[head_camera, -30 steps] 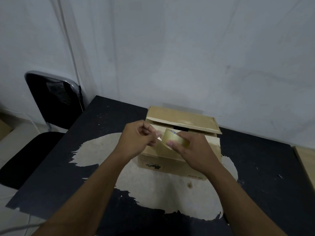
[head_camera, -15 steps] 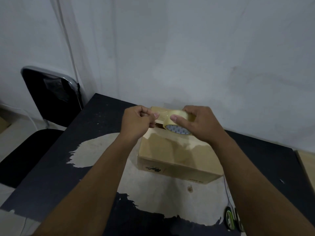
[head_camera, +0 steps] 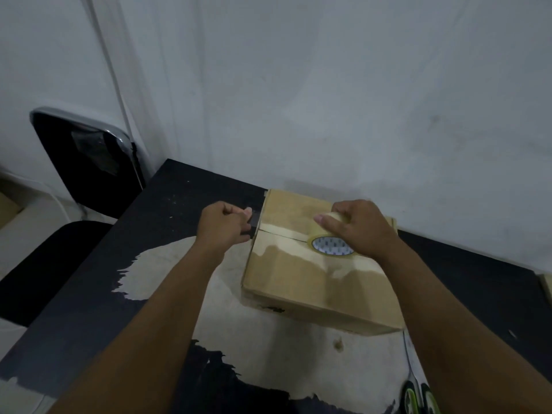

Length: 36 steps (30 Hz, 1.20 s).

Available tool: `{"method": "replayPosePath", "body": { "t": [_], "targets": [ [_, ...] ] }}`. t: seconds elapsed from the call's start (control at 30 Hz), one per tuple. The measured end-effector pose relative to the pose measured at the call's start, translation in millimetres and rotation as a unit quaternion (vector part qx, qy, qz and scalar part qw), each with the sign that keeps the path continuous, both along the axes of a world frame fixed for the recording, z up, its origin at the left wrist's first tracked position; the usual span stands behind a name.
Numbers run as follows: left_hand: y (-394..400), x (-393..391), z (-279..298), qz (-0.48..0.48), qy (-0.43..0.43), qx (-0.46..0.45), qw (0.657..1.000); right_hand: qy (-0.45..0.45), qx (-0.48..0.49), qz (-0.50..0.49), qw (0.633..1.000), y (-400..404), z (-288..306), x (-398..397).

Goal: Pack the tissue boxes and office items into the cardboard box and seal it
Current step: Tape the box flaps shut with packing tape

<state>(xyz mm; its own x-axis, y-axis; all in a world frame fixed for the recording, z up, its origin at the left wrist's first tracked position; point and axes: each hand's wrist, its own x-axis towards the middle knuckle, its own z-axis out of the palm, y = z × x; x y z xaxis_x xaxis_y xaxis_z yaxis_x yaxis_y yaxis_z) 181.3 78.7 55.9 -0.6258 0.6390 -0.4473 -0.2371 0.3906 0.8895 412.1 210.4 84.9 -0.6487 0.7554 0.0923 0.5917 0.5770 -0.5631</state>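
Fingers of the left hand (head_camera: 222,225) were curled in tight, pinching the free end of the clear tape just off the left edge of the cardboard box (head_camera: 313,273). Over on the other side, the right hand (head_camera: 358,228) had its fingers wrapped over the tape roll (head_camera: 330,243), which sat right on the box top near the centre seam. And the flaps were down, the box resting on the worn dark table (head_camera: 167,264) close to the wall. By my reading, that stretched strip was thin, sticky and quick to fold onto itself, so it wanted tension from both ends. The roll looked light and stiff, best held round its rim as it was. The box seemed rigid enough to take pressing along the seam. A black chair (head_camera: 86,162) stood at the left.
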Motion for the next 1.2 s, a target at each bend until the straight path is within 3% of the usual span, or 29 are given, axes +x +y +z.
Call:
{"method": "replayPosePath", "body": {
  "t": [0.47,0.77,1.2],
  "targets": [
    [6,-4,-24,0.01,-0.071,-0.057,0.996,-0.117,0.09,-0.023,0.989,-9,-12,-41],
    [8,-10,-25,-0.002,-0.126,-0.084,0.988,-0.146,0.072,-0.028,0.986,-10,-9,-47],
    [13,-6,-37,-0.006,-0.104,-0.114,0.988,-0.136,0.023,-0.04,0.99,-11,-6,-41]
  ]
}}
